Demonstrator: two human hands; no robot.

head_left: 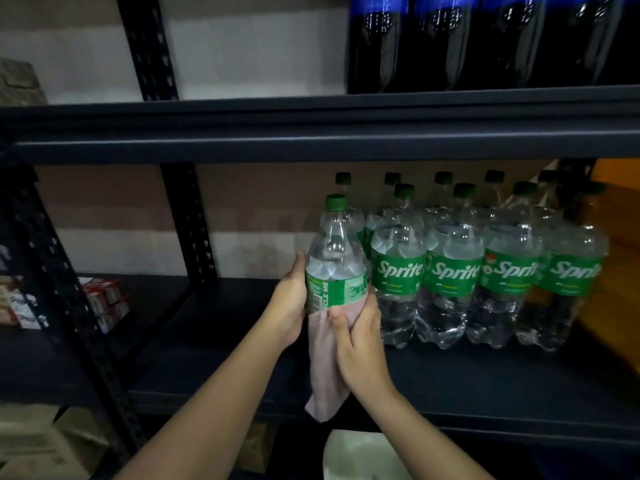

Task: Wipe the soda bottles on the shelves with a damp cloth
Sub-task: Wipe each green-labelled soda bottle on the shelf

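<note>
Looks early on: the left hand grips one clear plastic green-capped Sprite bottle at the shelf front, while the right hand presses a pale pink cloth around its lower half. The other clear Sprite bottles and the dark cola bottles above probably still need wiping.

Dark metal shelving unit here, middle shelf has two rows of clear green-capped Sprite bottles standing toward the right and small red-and-white boxes at the left, while dark blue-labelled cola bottles stand on the upper shelf.
</note>
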